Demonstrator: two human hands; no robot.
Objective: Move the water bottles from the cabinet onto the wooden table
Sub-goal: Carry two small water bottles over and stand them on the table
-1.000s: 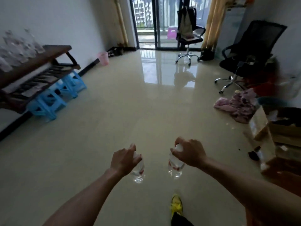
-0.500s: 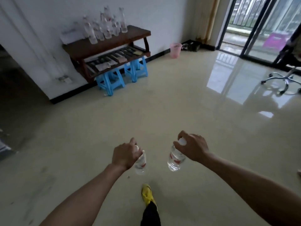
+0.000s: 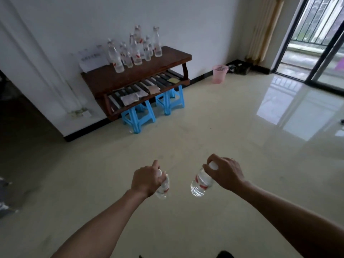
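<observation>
1. Two water bottles hang over the floor (image 3: 204, 127), well apart from the wooden table (image 3: 104, 81). The left hand (image 3: 146, 180) grips the left bottle (image 3: 163, 189) around its neck. The right hand (image 3: 224, 174) curls its fingers over the white cap of the right bottle (image 3: 200, 184).
2. The standing bottles (image 3: 136, 53) are clustered upright on the tabletop near the wall (image 3: 186, 19). There are roughly eight, but they overlap too much for a sure count.
3. Two blue stools (image 3: 137, 116) sit under the table.
4. One pink bin (image 3: 219, 73) stands near the table's right end.
5. Papers lie on the slatted lower shelf (image 3: 149, 88).
6. The floor is pale and glossy. One curtain (image 3: 264, 28) hangs beside the glass doors (image 3: 316, 43).
</observation>
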